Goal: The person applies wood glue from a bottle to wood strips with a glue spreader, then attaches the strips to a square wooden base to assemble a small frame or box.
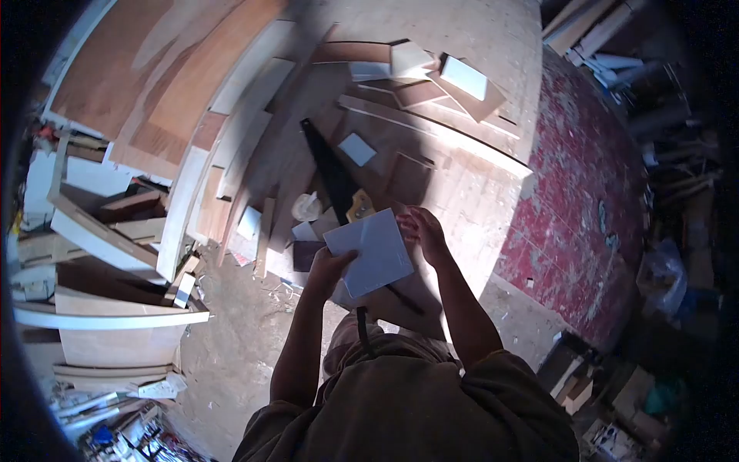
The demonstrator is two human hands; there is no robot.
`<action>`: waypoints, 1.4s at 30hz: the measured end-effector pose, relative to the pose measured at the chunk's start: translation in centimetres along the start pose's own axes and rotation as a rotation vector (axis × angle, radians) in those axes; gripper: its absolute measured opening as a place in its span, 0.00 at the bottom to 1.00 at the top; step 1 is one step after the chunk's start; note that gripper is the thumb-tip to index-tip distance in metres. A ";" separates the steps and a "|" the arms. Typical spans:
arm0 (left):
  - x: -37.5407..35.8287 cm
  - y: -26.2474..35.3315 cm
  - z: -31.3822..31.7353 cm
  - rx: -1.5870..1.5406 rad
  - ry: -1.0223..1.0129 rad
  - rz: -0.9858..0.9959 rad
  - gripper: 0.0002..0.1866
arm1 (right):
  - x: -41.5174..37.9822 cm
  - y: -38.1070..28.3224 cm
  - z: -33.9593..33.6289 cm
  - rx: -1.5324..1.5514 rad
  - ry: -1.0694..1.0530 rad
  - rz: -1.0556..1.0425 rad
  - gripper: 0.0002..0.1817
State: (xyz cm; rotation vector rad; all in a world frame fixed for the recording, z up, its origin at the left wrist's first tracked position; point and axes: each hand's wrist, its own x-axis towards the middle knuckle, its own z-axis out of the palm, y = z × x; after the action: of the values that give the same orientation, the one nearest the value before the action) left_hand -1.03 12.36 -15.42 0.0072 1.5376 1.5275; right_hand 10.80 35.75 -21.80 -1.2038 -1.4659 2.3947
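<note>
A white square board (371, 252) is held in front of my body. My left hand (332, 269) grips its left edge, the thumb lying on the top face. By the opposite edge is my right hand (422, 233), its fingers stretched and a little apart, fingertips right at the board's side. Just beyond the board lies a handsaw (329, 165) with a dark blade and a yellowish handle, the handle partly hidden by the board. A small white rectangular piece (357, 149) rests right of the blade, and a pale round item (306, 206) sits left of the handle.
Wood offcuts (446, 81) are piled at the far side of the worktop, beside a long strip (462, 142). Large plywood sheets (154, 69) lean at upper left. Stacked scrap boards (115, 246) fill the left floor. A worn red panel (573, 200) is on the right.
</note>
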 end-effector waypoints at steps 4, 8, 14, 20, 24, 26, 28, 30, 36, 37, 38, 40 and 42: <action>4.0 -2.1 4.8 0.055 -0.110 0.040 0.20 | -4.7 -2.1 -4.1 -0.102 -0.115 -0.038 0.42; 9.5 -6.6 9.2 0.140 -0.263 -0.029 0.20 | -5.0 -0.2 -9.3 -0.118 0.059 -0.040 0.47; 14.4 -7.7 16.5 0.315 -0.395 -0.054 0.20 | -3.8 1.5 -14.2 -0.042 0.354 -0.053 0.47; 16.6 -6.2 20.6 0.102 -0.507 -0.280 0.23 | -3.0 2.4 -17.8 0.117 0.432 -0.107 0.48; 16.8 -6.0 21.8 0.181 -0.468 -0.296 0.24 | -2.1 2.7 -19.5 0.066 0.464 -0.060 0.48; 16.7 -5.4 22.3 0.243 -0.414 -0.313 0.25 | -1.7 3.0 -19.9 -0.042 0.513 -0.050 0.48; 18.1 -6.9 22.0 0.295 -0.378 -0.291 0.26 | -1.3 3.4 -19.9 -0.169 0.565 -0.152 0.49; 20.2 -9.1 21.6 0.344 -0.344 -0.265 0.26 | -0.6 3.5 -20.1 -0.339 0.621 -0.156 0.49; 22.9 -9.8 22.2 0.732 -0.253 0.024 0.25 | 1.8 3.7 -20.7 -0.688 0.739 -0.059 0.51; 23.4 -10.0 22.3 0.826 -0.228 0.070 0.25 | 1.7 2.8 -20.3 -0.742 0.745 -0.009 0.51; 23.8 -10.2 22.3 0.920 -0.201 0.113 0.25 | 1.4 2.0 -19.9 -0.742 0.738 -0.008 0.51; 23.5 -9.0 22.6 0.982 -0.217 0.144 0.23 | 1.1 1.1 -19.4 -0.831 0.818 0.070 0.50; 23.1 -8.4 22.5 1.046 -0.236 0.178 0.21 | 0.6 1.1 -19.0 -0.922 0.920 0.025 0.49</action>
State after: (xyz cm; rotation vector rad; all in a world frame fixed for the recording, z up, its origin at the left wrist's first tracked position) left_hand 4.13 41.50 -30.68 0.8997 1.9921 0.6533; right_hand 23.19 49.06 -27.35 -2.0336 -2.0997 0.7527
